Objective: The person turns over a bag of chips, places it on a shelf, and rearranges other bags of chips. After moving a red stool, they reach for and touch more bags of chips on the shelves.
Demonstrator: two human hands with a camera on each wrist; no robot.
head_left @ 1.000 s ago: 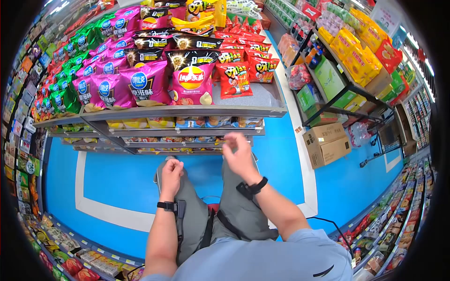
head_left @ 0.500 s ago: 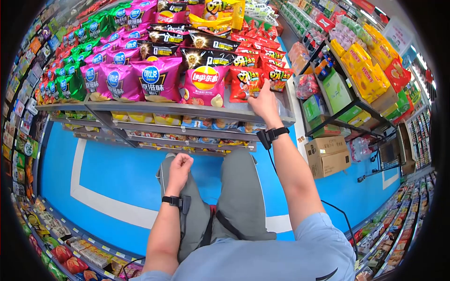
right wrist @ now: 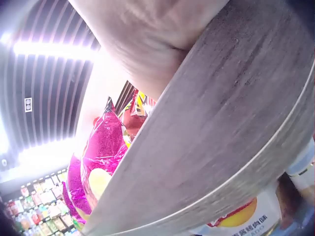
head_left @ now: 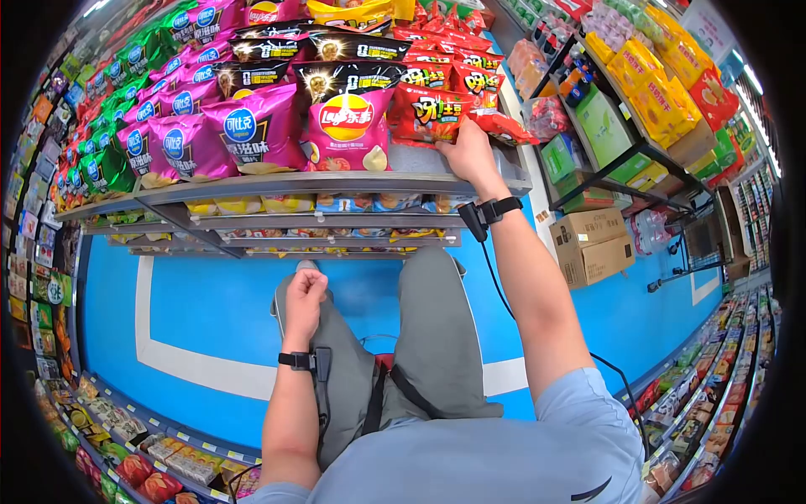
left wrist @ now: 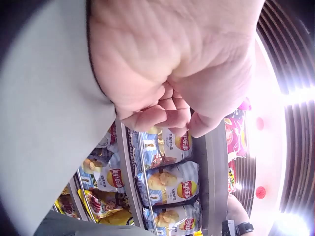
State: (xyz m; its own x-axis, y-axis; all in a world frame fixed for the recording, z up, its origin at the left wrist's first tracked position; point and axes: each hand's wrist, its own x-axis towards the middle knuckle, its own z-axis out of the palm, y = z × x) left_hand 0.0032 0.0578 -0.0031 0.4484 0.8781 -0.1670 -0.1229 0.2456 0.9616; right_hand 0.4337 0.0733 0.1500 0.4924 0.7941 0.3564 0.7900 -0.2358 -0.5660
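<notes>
My right hand reaches onto the top shelf and grips a red snack bag at its lower right. The thumb is at the bag's bottom edge, and the other fingertips are hidden. Just right of the hand, a second red snack bag leans over sideways. Only the heel of the right hand shows above the shelf edge in the right wrist view. My left hand hangs over my left knee, fingers loosely curled, holding nothing. The left wrist view shows those curled fingers in front of the lower shelves.
Pink Lay's bag and purple chip bags stand left of the red ones. The grey shelf edge runs below them. A cardboard box sits on the blue floor at right, under a black rack of packaged goods.
My right hand rose from over the knee to the red bags. The front red bag shifted back and up; the one beside it tipped to the right. My left hand stayed near the knee.
</notes>
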